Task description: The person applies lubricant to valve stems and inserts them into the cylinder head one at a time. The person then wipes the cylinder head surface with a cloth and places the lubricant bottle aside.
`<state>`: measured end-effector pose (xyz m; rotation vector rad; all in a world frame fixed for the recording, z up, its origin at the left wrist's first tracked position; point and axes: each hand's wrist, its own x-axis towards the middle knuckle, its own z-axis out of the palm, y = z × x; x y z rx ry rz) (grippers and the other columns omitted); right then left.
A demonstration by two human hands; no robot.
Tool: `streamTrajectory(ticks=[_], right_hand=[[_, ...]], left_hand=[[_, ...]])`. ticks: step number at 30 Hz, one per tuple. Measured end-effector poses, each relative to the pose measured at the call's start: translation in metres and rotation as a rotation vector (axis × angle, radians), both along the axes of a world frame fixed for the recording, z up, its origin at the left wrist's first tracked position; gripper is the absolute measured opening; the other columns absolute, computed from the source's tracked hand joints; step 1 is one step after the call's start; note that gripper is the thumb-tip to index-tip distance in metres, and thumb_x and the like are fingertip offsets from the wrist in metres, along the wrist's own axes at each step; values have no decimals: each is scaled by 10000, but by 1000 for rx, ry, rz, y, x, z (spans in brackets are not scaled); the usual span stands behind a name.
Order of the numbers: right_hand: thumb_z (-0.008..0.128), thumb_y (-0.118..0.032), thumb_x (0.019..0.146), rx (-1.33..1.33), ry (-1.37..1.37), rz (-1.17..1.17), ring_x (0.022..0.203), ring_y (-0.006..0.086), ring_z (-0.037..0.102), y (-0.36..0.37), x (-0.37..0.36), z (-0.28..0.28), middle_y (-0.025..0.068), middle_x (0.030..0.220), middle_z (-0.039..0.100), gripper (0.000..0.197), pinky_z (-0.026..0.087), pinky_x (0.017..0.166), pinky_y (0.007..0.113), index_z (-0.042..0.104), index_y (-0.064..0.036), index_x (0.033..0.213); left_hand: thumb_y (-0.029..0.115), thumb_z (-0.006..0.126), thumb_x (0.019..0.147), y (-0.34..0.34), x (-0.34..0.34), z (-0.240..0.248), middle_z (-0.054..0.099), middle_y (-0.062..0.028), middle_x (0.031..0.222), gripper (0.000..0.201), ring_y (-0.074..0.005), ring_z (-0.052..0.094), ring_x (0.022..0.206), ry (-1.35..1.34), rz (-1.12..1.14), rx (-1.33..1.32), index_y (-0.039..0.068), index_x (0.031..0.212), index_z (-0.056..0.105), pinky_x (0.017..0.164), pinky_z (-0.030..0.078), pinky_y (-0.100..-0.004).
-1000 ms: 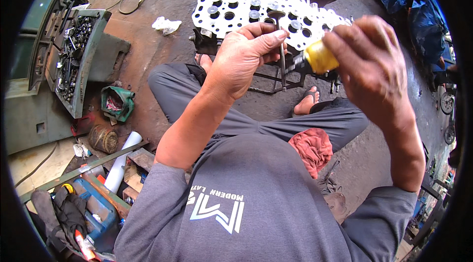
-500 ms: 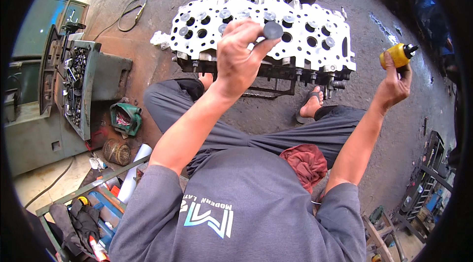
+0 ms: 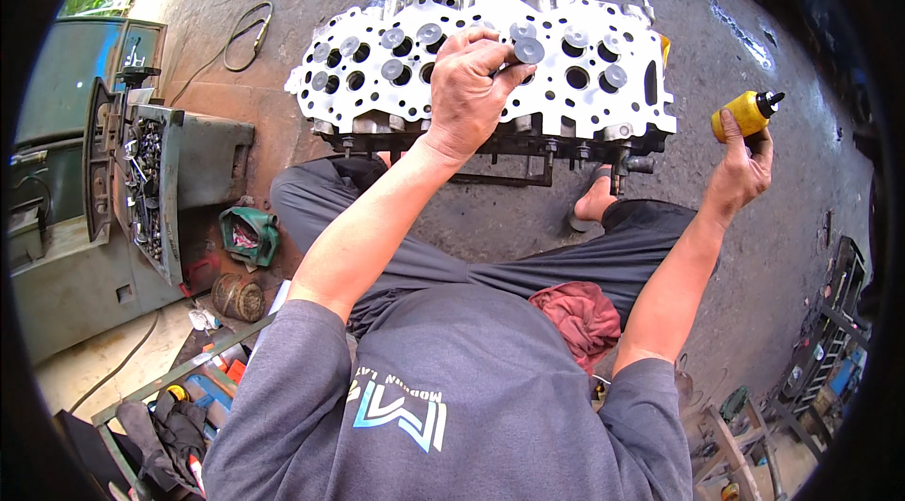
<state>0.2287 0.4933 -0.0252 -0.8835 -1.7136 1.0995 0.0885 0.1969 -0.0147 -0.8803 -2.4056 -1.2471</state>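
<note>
The valve (image 3: 529, 50), its flat, round, dark grey face turned up, sits in the left hand (image 3: 468, 91) over the cylinder head (image 3: 542, 110), its stem hidden; the head is a long, pale metal block lying crosswise, its flat top pierced by round holes, with grey discs (image 3: 429, 35) at several large ones; the yellow bottle (image 3: 740, 119), black-capped, tilts rightward in the right hand (image 3: 738, 171), well apart from the valve.

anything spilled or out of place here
Possibly: a pale, shiny streak on the dark floor, beyond the bottle in the right hand. It could be a spill or just reflected light; I can't tell. Nothing stands out about the valve in the left hand.
</note>
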Motion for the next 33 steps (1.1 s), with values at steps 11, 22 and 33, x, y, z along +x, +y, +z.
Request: streamTrajectory(ticks=[11,22,33], right_hand=[[885,-241,828,21,-53,28,1144,244,711,1,2,0,125,1177,755,478,532,1067,416,716,-17,1214],[894,-262,811,-21,-55,47,1155,242,701,3,3,-2,119,1167,759,479,489,1107,420,732,-34,1200],[897,-257,808,-47,-39,64,1121,236,706,6,6,-2,124,1161,751,491,531,1052,406,728,-19,1204]], left_hand=[[144,868,771,5,4,2,707,-58,990,174,-268,589,1117,19,49,-50,44,889,788,968,447,-414],[629,755,838,-14,34,2,339,-179,1453,748,-417,251,1401,235,40,-310,123,1359,578,1163,263,-553],[306,712,977,-37,48,28,557,-169,1294,430,-331,465,1286,112,58,-140,9,1273,619,1120,348,-479]])
